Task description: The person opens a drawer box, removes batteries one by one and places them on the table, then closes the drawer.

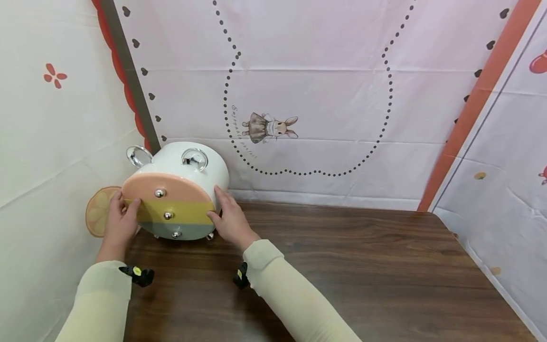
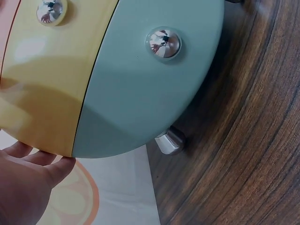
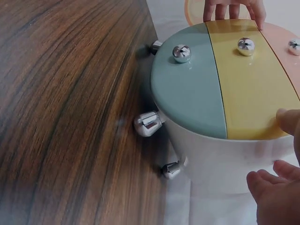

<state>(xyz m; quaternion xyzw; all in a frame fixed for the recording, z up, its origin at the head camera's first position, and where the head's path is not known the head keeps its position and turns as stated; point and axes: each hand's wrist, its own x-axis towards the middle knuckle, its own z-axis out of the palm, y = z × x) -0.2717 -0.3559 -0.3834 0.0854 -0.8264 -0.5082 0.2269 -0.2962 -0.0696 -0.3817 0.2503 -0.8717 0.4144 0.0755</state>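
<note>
A rounded white drawer cabinet [image 1: 188, 209] stands on the wooden table at the back left corner. Its front has three bands, coral on top, yellow in the middle and teal below, each with a round silver knob [image 2: 163, 43]. Two silver rings [image 1: 183, 156] rise from its top, and silver feet [image 3: 148, 123] support it underneath. At the cabinet's left side my left hand [image 1: 121, 221] holds the edge by the yellow drawer. My right hand [image 1: 232, 221] grips the opposite side, thumb on the yellow front and fingers along the white wall.
Printed cloth walls [image 1: 316, 104] rise behind and at both sides of the dark wooden table [image 1: 342, 266]. An orange-slice print [image 1: 97, 218] lies on the left cloth, close to the cabinet. Black wrist cameras [image 1: 143, 276] sit on both sleeves.
</note>
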